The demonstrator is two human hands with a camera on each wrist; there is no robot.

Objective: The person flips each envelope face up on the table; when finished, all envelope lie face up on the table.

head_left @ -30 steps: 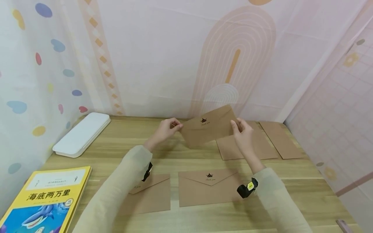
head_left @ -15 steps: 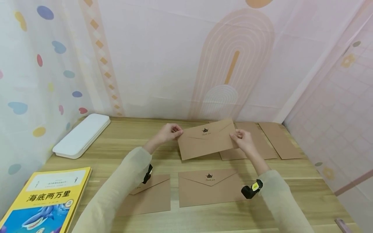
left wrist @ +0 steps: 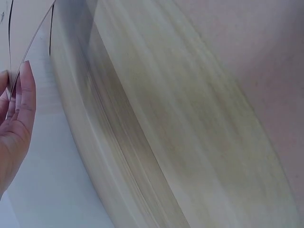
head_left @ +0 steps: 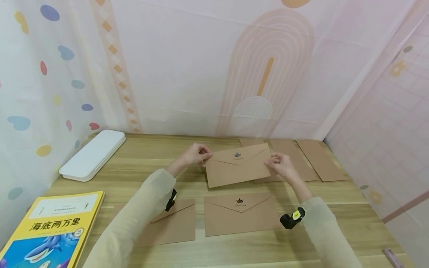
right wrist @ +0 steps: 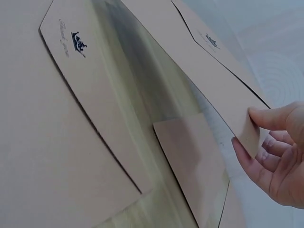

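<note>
- Your fingers [head_left: 203,152] pinch the two short ends of the kraft envelope [head_left: 238,168]: left hand [head_left: 196,155] clamps its left edge, right hand [head_left: 280,165] clamps its right edge between thumb and fingertips.
- You hold it low over the surface [head_left: 161,156], flap side up, beyond the two envelopes [head_left: 239,216] lying nearer you and overlapping the brown sheets [head_left: 320,160] at the back right.
- It looks light, thin and easily creased; hold it at the edges.
- You also have a white case [head_left: 92,155] and a yellow book [head_left: 55,227] at your left.
</note>
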